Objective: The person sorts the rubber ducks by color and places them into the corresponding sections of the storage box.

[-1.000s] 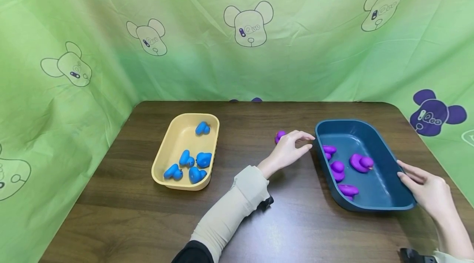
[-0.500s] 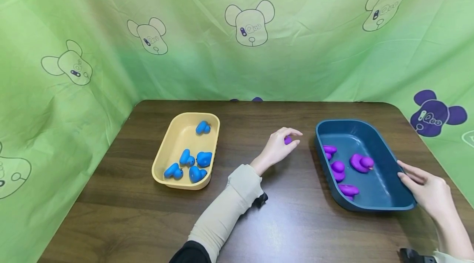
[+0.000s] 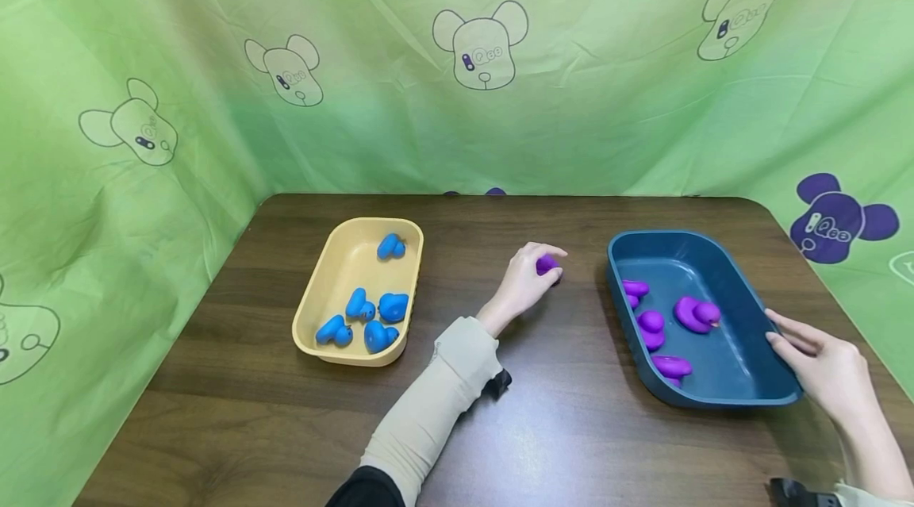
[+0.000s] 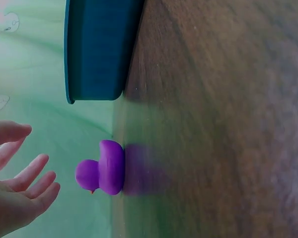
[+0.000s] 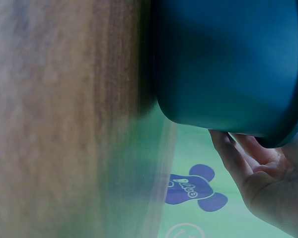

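A purple rubber duck (image 3: 547, 263) sits on the table between the two tubs. My left hand (image 3: 524, 281) is right over it in the head view, thumb and fingers spread around it. From the left wrist, the duck (image 4: 111, 168) stands on the tabletop with a gap to the fingers (image 4: 42, 191). A dark blue tub (image 3: 743, 364) with several purple ducks (image 3: 696, 314) is at the right. My right hand (image 3: 831, 372) grips its right rim. In the right wrist view, fingers (image 5: 228, 153) lie against the tub's outer wall, under the rim.
A yellow tray (image 3: 317, 285) at the left holds several blue rubber ducks (image 3: 381, 337). Behind the brown wooden table (image 3: 236, 412) hangs a green curtain (image 3: 385, 134) with printed bear heads.
My left hand has drawn back leftward from the blue tub's left rim to the purple duck on the table. The right hand has stayed at the tub.
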Available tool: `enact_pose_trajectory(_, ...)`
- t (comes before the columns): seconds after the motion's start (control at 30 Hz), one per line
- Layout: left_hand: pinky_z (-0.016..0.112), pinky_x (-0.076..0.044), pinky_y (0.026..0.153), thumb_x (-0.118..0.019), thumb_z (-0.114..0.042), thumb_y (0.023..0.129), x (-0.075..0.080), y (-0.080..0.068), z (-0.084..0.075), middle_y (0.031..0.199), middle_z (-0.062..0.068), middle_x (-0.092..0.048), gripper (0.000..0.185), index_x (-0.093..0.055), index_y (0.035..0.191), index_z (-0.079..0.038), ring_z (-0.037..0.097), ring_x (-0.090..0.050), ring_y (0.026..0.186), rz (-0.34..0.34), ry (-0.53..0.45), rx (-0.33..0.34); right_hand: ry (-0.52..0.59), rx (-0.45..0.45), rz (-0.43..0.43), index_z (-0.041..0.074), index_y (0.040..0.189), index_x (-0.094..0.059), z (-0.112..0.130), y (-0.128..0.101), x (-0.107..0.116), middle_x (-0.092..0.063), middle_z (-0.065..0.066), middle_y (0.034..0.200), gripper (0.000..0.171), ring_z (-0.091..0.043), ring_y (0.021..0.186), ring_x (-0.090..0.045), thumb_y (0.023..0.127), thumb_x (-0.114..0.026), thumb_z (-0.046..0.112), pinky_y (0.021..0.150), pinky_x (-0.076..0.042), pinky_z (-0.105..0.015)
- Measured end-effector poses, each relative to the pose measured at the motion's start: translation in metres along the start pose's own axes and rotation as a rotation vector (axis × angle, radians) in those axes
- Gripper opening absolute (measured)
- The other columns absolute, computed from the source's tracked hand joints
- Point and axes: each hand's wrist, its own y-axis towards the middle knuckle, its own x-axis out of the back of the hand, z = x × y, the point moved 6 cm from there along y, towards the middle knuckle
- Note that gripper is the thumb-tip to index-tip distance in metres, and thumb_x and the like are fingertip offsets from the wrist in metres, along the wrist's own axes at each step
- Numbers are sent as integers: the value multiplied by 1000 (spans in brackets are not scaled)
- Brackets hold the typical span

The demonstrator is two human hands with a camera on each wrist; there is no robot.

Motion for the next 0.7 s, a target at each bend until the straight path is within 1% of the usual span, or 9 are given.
enact_pose_trajectory(0.2, 23, -37, 84, -60, -6, 80, 1, 1, 7, 108, 9, -56, 27, -62, 107, -8, 22, -52, 101, 1, -7, 46, -7, -4, 3, 35, 123, -49, 0, 1, 0, -31, 52, 68, 41, 30, 73, -23, 84, -59, 34, 57, -27, -9)
enact_pose_trajectory(0.33, 21, -37, 82, -59, -6, 80, 1, 3, 11, 107, 9, -56, 28, -61, 108, -8, 21, -52, 100, 5, -3, 64, 0, 3, -2, 37, 122, -49, 0, 0, 0, -32, 52, 68, 39, 30, 72, -23, 84, -59, 32, 57, -26, -8)
enact_pose_trajectory(0.5, 19, -36, 77, -59, -6, 80, 1, 5, 16, 105, 11, -55, 30, -59, 110, -8, 23, -52, 94, 31, -14, 91, 7, 8, -4, 39, 121, -49, 0, 0, 1, -33, 51, 68, 39, 31, 72, -23, 84, -59, 32, 57, -26, -8)
enact_pose_trajectory(0.6, 19, -36, 74, -59, -5, 80, 0, 6, 18, 104, 12, -54, 31, -59, 111, -7, 24, -51, 91, 54, -15, 110, 8, 3, 2, 38, 122, -49, -1, 0, 0, -33, 51, 68, 40, 30, 73, -23, 84, -59, 33, 58, -26, -8)
enact_pose_trajectory(0.7, 18, -36, 73, -59, -5, 80, -1, 7, 21, 104, 11, -54, 32, -58, 112, -7, 24, -51, 91, 77, -14, 135, 9, -2, 9, 35, 123, -49, -1, 0, 0, -32, 52, 68, 40, 30, 73, -24, 84, -59, 32, 57, -26, -7)
